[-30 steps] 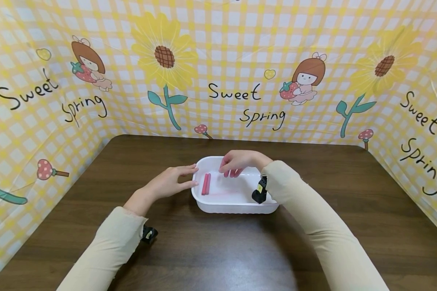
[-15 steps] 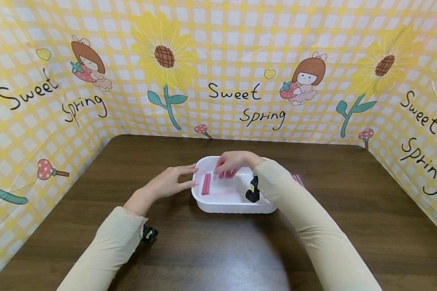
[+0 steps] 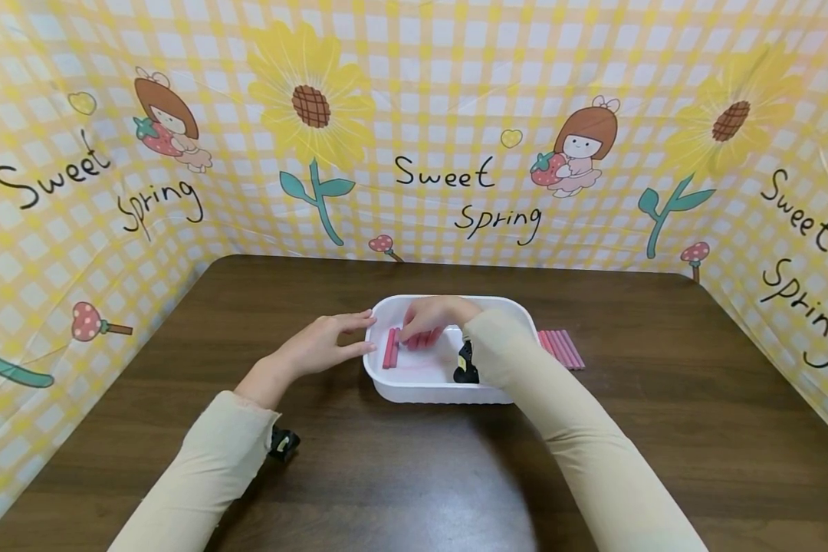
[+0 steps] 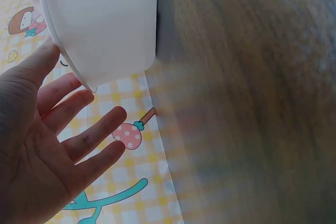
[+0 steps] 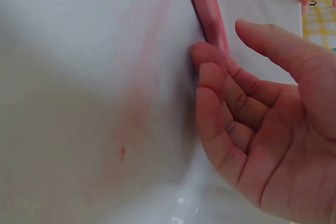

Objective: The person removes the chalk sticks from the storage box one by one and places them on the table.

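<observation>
Inside a white plastic tub (image 3: 428,392), two pink sticks (image 3: 389,349), chalk- or pastel-like, lie side by side near its left end. My right hand (image 3: 429,320) is down in the tub just right of them. In the right wrist view, its bent index fingertip (image 5: 207,51) meets the near end of a pink stick (image 5: 205,3), while the thumb stays apart. My left hand (image 3: 320,345) rests against the tub's left rim with fingers spread. In the left wrist view, thumb and fingertips touch the rim of the tub (image 4: 105,30) and the other fingers are extended.
Several pink and mauve sticks (image 3: 561,349) lie in a row on the brown wooden table (image 3: 317,483), right of the tub and partly behind the right sleeve. A yellow checked cloth (image 3: 448,92) stands around the table's back and sides. Pink smears (image 5: 136,98) mark the tub floor.
My right hand has moved left and down inside the tub, reaching the two sticks. As its arm shifted, the row of sticks at the right came into view. My left hand stayed put.
</observation>
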The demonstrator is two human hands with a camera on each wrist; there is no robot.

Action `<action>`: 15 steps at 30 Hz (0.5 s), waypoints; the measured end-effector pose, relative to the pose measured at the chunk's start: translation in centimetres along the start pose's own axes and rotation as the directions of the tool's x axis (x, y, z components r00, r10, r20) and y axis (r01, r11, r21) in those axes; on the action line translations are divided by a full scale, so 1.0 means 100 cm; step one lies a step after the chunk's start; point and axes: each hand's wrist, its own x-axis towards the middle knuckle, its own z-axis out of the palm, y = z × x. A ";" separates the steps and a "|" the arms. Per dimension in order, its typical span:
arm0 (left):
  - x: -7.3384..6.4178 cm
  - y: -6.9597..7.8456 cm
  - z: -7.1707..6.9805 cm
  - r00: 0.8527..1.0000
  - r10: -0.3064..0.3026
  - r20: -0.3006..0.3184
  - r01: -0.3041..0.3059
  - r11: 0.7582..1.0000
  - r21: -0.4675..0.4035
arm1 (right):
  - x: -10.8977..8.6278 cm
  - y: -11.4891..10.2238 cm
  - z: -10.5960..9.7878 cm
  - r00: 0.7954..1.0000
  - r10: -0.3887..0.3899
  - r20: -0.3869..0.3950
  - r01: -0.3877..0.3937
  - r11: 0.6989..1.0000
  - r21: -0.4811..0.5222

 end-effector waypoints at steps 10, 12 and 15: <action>0.000 0.000 0.000 1.000 0.007 -0.004 -0.007 1.000 0.001 | 0.007 -0.005 0.006 0.998 0.036 -0.041 -0.035 0.999 0.013; 0.000 0.000 0.000 1.000 0.005 -0.004 -0.005 1.000 0.003 | 0.007 -0.007 0.006 0.997 0.052 -0.050 -0.051 0.999 0.011; 0.000 0.000 0.000 1.000 0.003 -0.004 -0.003 1.000 0.003 | 0.007 -0.008 0.006 0.996 0.068 -0.049 -0.067 0.998 0.012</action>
